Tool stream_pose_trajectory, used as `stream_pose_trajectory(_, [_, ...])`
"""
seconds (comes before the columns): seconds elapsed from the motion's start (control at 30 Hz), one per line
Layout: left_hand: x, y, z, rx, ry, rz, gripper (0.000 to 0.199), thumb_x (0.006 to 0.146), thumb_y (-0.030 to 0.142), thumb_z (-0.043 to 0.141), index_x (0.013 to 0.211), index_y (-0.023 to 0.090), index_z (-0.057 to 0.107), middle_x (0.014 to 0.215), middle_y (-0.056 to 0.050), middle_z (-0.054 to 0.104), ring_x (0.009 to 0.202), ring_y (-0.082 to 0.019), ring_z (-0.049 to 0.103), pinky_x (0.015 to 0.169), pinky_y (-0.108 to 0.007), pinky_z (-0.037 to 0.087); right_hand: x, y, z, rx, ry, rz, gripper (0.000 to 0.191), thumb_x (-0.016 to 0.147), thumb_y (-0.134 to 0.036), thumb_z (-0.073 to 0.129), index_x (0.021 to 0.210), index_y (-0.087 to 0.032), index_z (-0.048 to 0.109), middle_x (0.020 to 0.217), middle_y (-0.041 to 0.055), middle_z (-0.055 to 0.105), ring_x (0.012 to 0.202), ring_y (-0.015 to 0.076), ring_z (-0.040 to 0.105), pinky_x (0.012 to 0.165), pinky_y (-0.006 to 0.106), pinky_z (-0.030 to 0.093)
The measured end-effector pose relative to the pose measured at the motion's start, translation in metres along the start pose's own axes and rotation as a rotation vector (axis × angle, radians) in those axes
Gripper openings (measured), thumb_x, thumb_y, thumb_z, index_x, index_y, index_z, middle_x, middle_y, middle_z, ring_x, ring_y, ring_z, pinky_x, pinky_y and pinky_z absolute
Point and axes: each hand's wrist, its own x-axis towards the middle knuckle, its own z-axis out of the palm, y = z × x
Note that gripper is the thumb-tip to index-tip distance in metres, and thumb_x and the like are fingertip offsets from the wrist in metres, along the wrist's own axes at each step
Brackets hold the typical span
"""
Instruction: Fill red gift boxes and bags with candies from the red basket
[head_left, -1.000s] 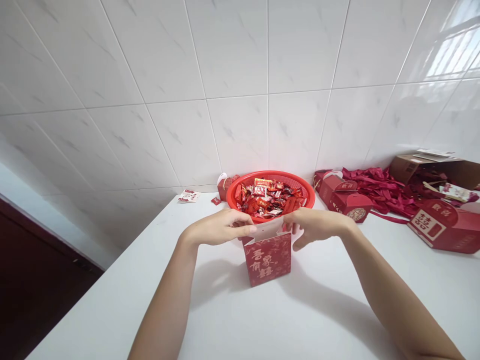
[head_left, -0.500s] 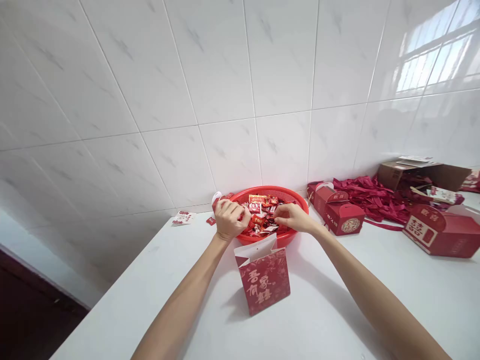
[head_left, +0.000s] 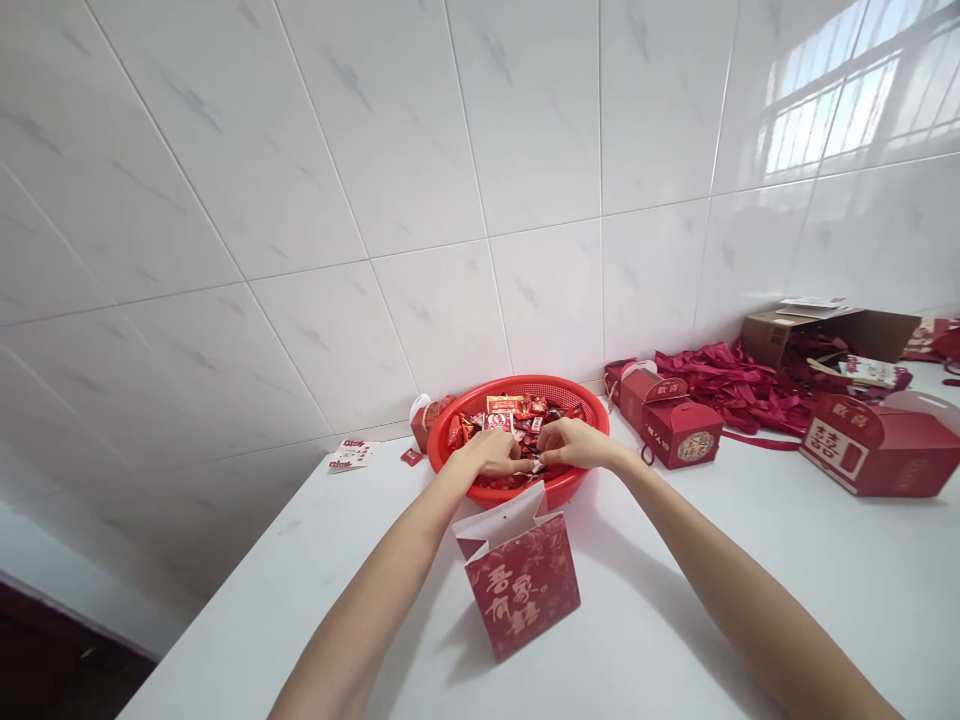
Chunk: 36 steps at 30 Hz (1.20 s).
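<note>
A red plastic colander [head_left: 517, 384] full of wrapped candies [head_left: 504, 404] stands against the wall. My left hand [head_left: 491, 453] reaches over its near rim, palm down, fingers closed among the candies. From the right, my right hand [head_left: 574, 443] bends into the colander, thumb and fingers pinched on candy. The fingertips of both hands almost meet at a pale wrapper [head_left: 538, 466]; the palms hide what else they hold. In front of the colander, between my forearms, stands an upright red paper box [head_left: 525, 590] with gold characters, its white-lined top open.
Closed red gift boxes [head_left: 681, 432] and a larger one [head_left: 874, 450] stand to the right. Behind them lie crimson ribbons [head_left: 731, 388] and a cardboard carton [head_left: 765, 335]. Left of the colander are a small red box [head_left: 426, 418], a single packet [head_left: 411, 457] and printed cards [head_left: 351, 455].
My left hand has gone from a raised fist at the colander's left side down into the candies, toward the right hand. My right hand has moved slightly inward. The view has shifted a little.
</note>
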Motion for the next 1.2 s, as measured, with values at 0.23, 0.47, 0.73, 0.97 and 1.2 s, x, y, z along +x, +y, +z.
stream_pose_trajectory(0.23, [-0.007,-0.004,0.0,-0.074,-0.146,0.069,0.036,0.081,0.049,0.057,0.099,0.024,0.074,0.074,-0.002,0.068,0.072,-0.021,0.058,0.073,-0.029,0.039,0.001,-0.003,0.001,-0.065,-0.008,0.045,0.01,0.074,-0.018,0.071,0.083,-0.017,0.069,0.084,0.0033,0.072,0.08,0.0196,0.066,0.065,0.024,0.043])
stream_pose_trajectory(0.47, [-0.002,-0.002,0.007,0.075,-0.151,0.023,0.01,0.071,0.024,0.059,0.074,0.021,0.068,0.069,-0.003,0.064,0.067,-0.021,0.056,0.066,-0.03,0.037,0.004,-0.004,0.002,-0.077,-0.023,0.115,0.019,0.074,-0.02,0.072,0.092,-0.017,0.068,0.087,0.0035,0.072,0.083,0.0202,0.065,0.064,0.023,0.043])
stream_pose_trajectory(0.73, [0.002,-0.007,0.009,-0.199,-0.204,-0.061,0.016,0.063,0.015,0.062,0.078,0.02,0.066,0.061,0.001,0.06,0.056,-0.016,0.055,0.052,-0.026,0.034,0.015,-0.004,-0.001,-0.087,-0.257,0.031,0.043,0.071,-0.036,0.078,0.109,-0.018,0.069,0.091,0.0029,0.069,0.084,0.0214,0.063,0.064,0.024,0.042])
stream_pose_trajectory(0.97, [0.003,-0.024,0.014,-0.292,0.104,0.036,0.035,0.069,0.014,0.061,0.102,0.018,0.071,0.083,-0.001,0.069,0.074,-0.017,0.059,0.064,-0.024,0.041,0.022,0.003,0.005,-0.059,-0.115,0.08,0.025,0.071,-0.023,0.075,0.094,-0.017,0.066,0.082,0.0001,0.064,0.077,0.0172,0.058,0.063,0.023,0.038])
stream_pose_trajectory(1.2, [0.001,-0.019,0.01,-0.406,0.281,0.03,0.036,0.074,0.026,0.064,0.109,0.016,0.068,0.086,-0.003,0.07,0.078,-0.021,0.061,0.072,-0.028,0.048,0.021,0.002,0.006,0.066,0.047,0.128,0.008,0.07,-0.008,0.063,0.068,-0.016,0.061,0.062,-0.0022,0.056,0.067,0.0156,0.056,0.061,0.024,0.037])
